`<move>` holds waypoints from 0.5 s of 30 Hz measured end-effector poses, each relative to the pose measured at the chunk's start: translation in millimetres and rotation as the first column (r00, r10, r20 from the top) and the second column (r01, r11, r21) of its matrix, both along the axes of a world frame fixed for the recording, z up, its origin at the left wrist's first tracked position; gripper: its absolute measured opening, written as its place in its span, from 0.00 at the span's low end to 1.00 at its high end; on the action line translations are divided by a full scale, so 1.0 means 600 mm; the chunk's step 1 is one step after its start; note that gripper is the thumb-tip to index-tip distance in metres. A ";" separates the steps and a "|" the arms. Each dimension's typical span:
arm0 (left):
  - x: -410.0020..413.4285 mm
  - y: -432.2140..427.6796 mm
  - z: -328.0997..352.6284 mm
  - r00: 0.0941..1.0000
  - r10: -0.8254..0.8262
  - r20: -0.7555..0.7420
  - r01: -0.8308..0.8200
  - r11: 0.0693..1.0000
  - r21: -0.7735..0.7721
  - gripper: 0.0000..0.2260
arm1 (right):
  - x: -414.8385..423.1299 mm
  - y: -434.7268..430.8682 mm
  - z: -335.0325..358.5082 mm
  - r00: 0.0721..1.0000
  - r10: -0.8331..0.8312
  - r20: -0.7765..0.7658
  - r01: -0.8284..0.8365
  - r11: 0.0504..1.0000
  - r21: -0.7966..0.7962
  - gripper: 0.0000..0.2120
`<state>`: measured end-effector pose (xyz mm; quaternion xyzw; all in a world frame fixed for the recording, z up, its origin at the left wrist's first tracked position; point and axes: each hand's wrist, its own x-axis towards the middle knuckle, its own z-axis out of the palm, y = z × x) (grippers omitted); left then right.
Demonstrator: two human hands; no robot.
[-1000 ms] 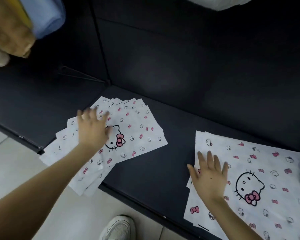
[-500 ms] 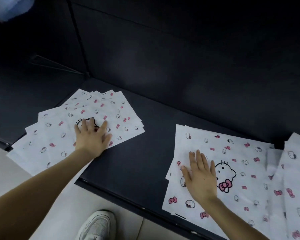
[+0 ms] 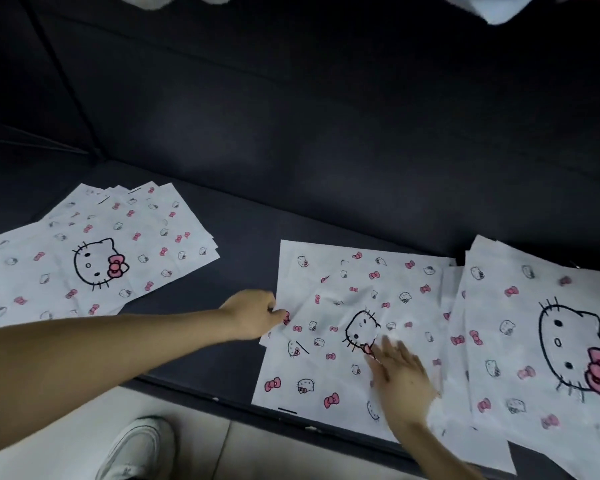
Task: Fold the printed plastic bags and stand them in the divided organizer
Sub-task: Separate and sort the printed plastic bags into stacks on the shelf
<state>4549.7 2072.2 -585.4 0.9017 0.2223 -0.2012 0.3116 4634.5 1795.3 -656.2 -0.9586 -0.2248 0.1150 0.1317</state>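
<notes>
I face a dark sofa (image 3: 326,133): backrest upright, seat (image 3: 243,244) flat, one seam running down at the left. Pale tiled floor (image 3: 257,455) lies below the seat edge. Lighting dim; faint sheen on backrest.

Left arm (image 3: 118,351): bare forearm, comes in from the lower left and stretches almost straight toward the left edge of the middle bag (image 3: 361,282).
Left hand (image 3: 253,315): at that left edge, back of the hand up, wrist straight, fingers curled in and pinching the edge.
Right arm (image 3: 433,452): bare forearm, rises from the bottom edge below the bag's lower right part.
Right hand (image 3: 400,379): palm down on the bag's lower right part, fingers straight and slightly spread, lying flat; outline blurred.
Gap: the two hands are well apart.
</notes>
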 end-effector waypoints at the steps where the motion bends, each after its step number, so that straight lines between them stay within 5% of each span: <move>1: 0.001 -0.003 -0.001 0.998 0.060 0.000 -0.059 0.997 -0.039 0.14 | -0.006 0.010 0.006 1.000 -0.015 0.001 0.015 0.998 0.062 0.25; 4: -0.001 -0.004 -0.001 0.957 0.290 -0.023 -0.286 0.920 -0.269 0.15 | -0.020 0.040 0.024 0.992 -0.023 0.125 -0.008 0.969 0.246 0.21; 9: -0.019 0.019 -0.001 0.826 0.558 -0.081 -0.502 0.663 -0.556 0.20 | -0.027 0.093 0.070 0.959 0.194 0.205 -0.256 0.903 0.344 0.27; 13: -0.049 0.040 0.010 0.709 0.698 -0.100 -0.540 0.446 -0.714 0.10 | -0.009 0.146 0.093 0.932 0.275 0.237 -0.352 0.843 0.406 0.16; 15: -0.062 0.059 0.022 0.606 0.795 0.006 -0.535 0.414 -0.736 0.05 | -0.004 0.188 0.104 0.924 0.290 0.248 -0.371 0.832 0.412 0.16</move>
